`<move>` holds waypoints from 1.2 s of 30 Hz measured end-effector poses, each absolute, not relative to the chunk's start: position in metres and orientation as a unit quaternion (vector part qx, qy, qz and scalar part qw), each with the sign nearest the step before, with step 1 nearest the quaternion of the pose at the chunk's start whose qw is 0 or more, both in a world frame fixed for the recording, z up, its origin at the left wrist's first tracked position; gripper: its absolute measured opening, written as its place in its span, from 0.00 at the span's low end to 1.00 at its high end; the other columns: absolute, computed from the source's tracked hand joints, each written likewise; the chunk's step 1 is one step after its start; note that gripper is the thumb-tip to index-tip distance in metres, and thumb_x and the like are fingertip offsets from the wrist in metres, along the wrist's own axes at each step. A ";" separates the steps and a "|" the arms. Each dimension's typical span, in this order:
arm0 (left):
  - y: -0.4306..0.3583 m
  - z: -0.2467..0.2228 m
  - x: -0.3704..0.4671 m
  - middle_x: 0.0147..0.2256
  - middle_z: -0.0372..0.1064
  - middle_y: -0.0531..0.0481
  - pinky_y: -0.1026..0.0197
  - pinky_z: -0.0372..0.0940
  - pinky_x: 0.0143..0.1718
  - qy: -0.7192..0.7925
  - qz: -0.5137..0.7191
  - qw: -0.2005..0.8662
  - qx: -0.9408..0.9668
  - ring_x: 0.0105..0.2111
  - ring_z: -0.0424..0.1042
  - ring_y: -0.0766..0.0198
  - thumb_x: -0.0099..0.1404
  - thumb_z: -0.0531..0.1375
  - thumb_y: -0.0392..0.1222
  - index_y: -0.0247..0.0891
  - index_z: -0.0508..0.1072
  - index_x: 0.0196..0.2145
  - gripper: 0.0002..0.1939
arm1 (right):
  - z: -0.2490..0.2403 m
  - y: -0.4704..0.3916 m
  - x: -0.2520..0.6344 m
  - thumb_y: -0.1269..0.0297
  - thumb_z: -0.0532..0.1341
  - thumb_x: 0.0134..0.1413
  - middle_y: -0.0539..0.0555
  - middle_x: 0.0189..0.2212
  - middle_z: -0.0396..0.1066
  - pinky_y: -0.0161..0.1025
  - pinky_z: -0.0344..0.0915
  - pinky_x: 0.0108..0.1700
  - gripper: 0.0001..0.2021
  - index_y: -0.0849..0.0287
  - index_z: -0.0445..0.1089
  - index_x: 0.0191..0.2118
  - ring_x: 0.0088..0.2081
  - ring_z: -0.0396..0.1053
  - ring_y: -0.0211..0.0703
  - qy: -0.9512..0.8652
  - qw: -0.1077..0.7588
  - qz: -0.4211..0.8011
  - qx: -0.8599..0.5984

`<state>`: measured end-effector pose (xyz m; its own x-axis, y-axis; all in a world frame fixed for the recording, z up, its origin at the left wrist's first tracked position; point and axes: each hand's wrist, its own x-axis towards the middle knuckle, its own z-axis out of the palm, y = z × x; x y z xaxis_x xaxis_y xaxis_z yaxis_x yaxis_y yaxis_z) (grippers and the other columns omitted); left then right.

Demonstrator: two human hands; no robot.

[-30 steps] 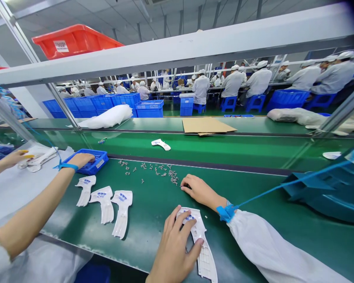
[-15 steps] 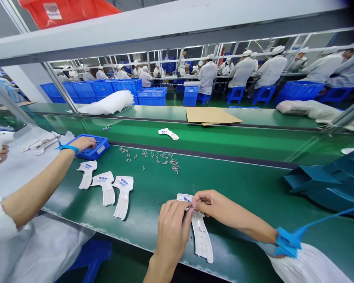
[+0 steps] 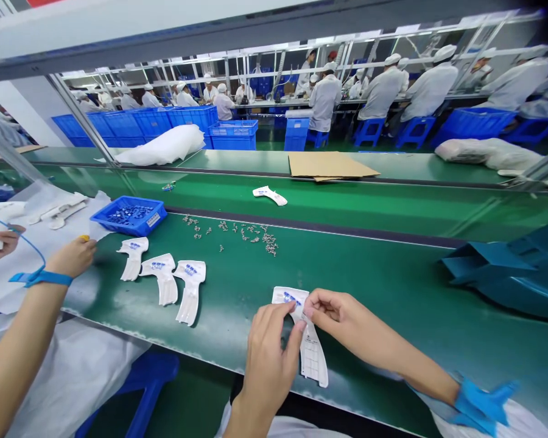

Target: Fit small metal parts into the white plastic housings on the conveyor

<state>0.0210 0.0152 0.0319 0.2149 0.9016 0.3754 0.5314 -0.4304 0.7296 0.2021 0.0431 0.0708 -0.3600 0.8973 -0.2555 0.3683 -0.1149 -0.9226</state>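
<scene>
A white gun-shaped plastic shell half [image 3: 314,359] with blue parts at its head lies on the green bench before me. My left hand [image 3: 270,356] is at its left edge, thumb and forefinger apart, fingertips close to the blue parts. My right hand [image 3: 340,313] is over the shell's right side, thumb and forefinger pinched together; whatever they hold is too small to make out. Farther left lie three similar shell halves, the closest being a white shell [image 3: 190,292]. Small metal screws [image 3: 270,243] are scattered beyond them, towards the belt.
A blue tray [image 3: 153,228] of small blue parts stands at the left, near a co-worker's hand [image 3: 75,257] with something yellow. Another white shell [image 3: 270,194] lies on the green belt [image 3: 210,191]. Teal bins [image 3: 511,274] are at the right; cardboard [image 3: 331,165] lies behind the belt.
My left thumb and forefinger have parted from my right fingertips, and the hands are slightly separated. The co-worker's hand has left the blue tray and moved left. The shell on the belt shifted slightly right.
</scene>
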 end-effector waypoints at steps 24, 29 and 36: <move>0.010 0.024 0.011 0.64 0.58 0.38 0.38 0.59 0.60 0.447 0.201 0.177 0.853 0.66 0.52 0.42 0.65 0.63 0.55 0.39 0.62 0.61 0.32 | 0.074 0.046 0.207 0.63 0.58 0.60 0.52 0.33 0.72 0.37 0.55 0.33 0.05 0.53 0.63 0.41 0.36 0.67 0.47 -0.758 -0.001 0.364 -0.542; 0.010 0.021 0.014 0.64 0.58 0.38 0.37 0.61 0.59 0.475 0.205 0.168 0.839 0.65 0.54 0.40 0.65 0.63 0.53 0.38 0.64 0.59 0.30 | 0.075 0.091 0.194 0.62 0.56 0.62 0.52 0.31 0.74 0.36 0.58 0.33 0.07 0.55 0.70 0.38 0.33 0.70 0.43 -0.748 0.106 0.363 -0.546; 0.011 0.021 0.012 0.64 0.59 0.39 0.34 0.63 0.58 0.481 0.202 0.183 0.833 0.65 0.54 0.39 0.64 0.63 0.54 0.38 0.65 0.59 0.30 | 0.033 0.168 0.156 0.60 0.61 0.60 0.57 0.40 0.75 0.38 0.58 0.37 0.09 0.59 0.71 0.40 0.42 0.71 0.47 -0.715 0.177 0.180 -0.652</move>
<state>0.0124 0.0114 0.0213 0.4556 0.8754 0.1618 0.7275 -0.4708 0.4991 0.1563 0.1677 0.0334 -0.0864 0.9961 0.0180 0.8691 0.0842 -0.4874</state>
